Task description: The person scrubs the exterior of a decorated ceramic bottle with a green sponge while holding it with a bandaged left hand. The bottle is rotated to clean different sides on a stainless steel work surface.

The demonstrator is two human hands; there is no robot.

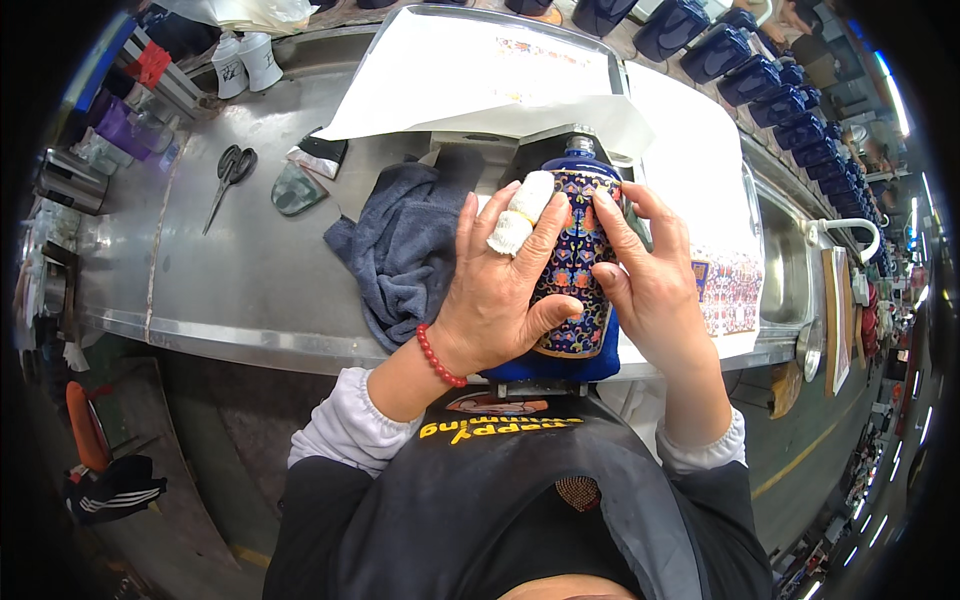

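The bottle (578, 275) is at the near edge of the bench (270, 285), neck pointing away. Colourful pattern already covers its visible front, so that side looks mostly done; the underside is hidden. The left hand (508, 285) and right hand (650, 285) touch it, each grip spread loosely, unclenched.

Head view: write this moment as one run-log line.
left hand: spread, touching patterned blue bottle | right hand: fingertips on same bottle | dark grey cloth: left of bottle | scissors: on steel bench, further left
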